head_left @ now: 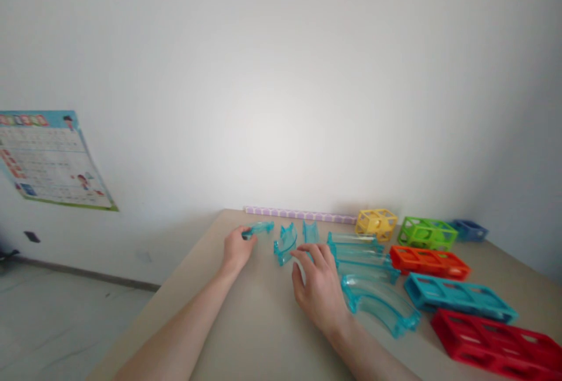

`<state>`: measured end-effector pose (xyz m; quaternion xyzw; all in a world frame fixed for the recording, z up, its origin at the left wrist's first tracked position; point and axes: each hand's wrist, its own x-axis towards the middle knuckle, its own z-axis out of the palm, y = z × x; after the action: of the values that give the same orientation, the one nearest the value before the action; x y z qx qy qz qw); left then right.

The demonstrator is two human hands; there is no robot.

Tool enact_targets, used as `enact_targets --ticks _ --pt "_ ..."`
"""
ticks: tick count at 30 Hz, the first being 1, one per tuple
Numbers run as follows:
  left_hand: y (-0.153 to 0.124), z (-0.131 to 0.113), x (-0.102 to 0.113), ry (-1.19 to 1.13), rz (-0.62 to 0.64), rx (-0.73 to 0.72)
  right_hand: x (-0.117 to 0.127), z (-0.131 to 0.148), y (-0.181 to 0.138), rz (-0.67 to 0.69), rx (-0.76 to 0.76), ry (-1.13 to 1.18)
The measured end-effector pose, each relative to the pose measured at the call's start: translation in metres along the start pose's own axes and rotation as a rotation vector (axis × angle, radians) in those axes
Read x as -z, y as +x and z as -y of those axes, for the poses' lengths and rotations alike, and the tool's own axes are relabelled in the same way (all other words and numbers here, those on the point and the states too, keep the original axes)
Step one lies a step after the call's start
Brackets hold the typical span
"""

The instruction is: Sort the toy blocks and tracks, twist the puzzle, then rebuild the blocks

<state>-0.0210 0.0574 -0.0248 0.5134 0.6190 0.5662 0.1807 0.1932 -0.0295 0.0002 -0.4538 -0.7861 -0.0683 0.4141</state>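
Before a white wall [281, 88], on our beige table [254, 316], our left hand [237, 251] grips a clear teal piece [263, 227] just left of the small curved piece [287, 240]. Our right hand [319, 283] is loosely open, nearer us and right of that curved piece; we cannot tell whether its fingertips touch it. Farther right of it lie teal channels [360, 254], then colourful frame blocks [431, 261].

Track pieces [360, 252] on the table [259, 322] (a strip [302, 215] behind them, along the wall [281, 106]), mostly left of the frames [456, 296]
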Motion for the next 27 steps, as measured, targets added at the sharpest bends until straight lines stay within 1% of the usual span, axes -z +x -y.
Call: enact_targets --ticks 2,4,5,7,8,9,10,12,14,17,18,20,23,27 --pt "0.001 -0.006 0.000 -0.111 -0.038 0.022 0.002 0.002 0.000 -0.007 0.019 0.032" --pt "-0.001 -0.014 -0.001 -0.241 -0.033 0.021 0.003 0.003 0.000 -0.001 0.042 0.079" --pt "-0.003 -0.019 -0.002 -0.308 -0.008 0.017 0.003 0.004 0.000 0.001 0.051 0.106" --pt "-0.010 -0.029 -0.002 -0.429 0.089 0.020 0.002 0.004 -0.001 -0.002 0.048 0.165" --pt "-0.014 -0.034 -0.002 -0.503 0.172 0.031 0.001 0.004 -0.002 -0.009 0.029 0.200" --pt "-0.019 -0.038 -0.002 -0.696 0.331 0.088 0.000 0.004 -0.004 -0.020 -0.004 0.237" --pt "-0.024 -0.041 -0.001 -0.844 0.463 0.149 -0.001 0.004 -0.005 -0.030 -0.046 0.275" --pt "-0.033 -0.045 0.001 -1.005 0.685 0.238 -0.003 0.005 -0.007 -0.039 -0.133 0.339" --pt "-0.041 -0.048 0.002 -1.030 0.844 0.271 -0.004 0.006 -0.008 -0.032 -0.183 0.356" --pt "-0.048 -0.049 0.003 -0.983 1.021 0.283 -0.003 0.006 -0.009 -0.021 -0.221 0.349" --pt "-0.049 -0.049 0.003 -0.968 1.060 0.289 -0.004 0.006 -0.010 -0.016 -0.236 0.351" --pt "-0.050 -0.049 0.003 -0.950 1.096 0.303 -0.005 0.005 -0.010 0.001 -0.261 0.353" --pt "-0.048 -0.049 0.003 -0.926 1.087 0.313 -0.007 0.005 -0.011 0.035 -0.261 0.328" --pt "-0.046 -0.046 0.003 -0.854 1.072 0.350 -0.005 0.008 -0.011 0.047 -0.218 0.330"
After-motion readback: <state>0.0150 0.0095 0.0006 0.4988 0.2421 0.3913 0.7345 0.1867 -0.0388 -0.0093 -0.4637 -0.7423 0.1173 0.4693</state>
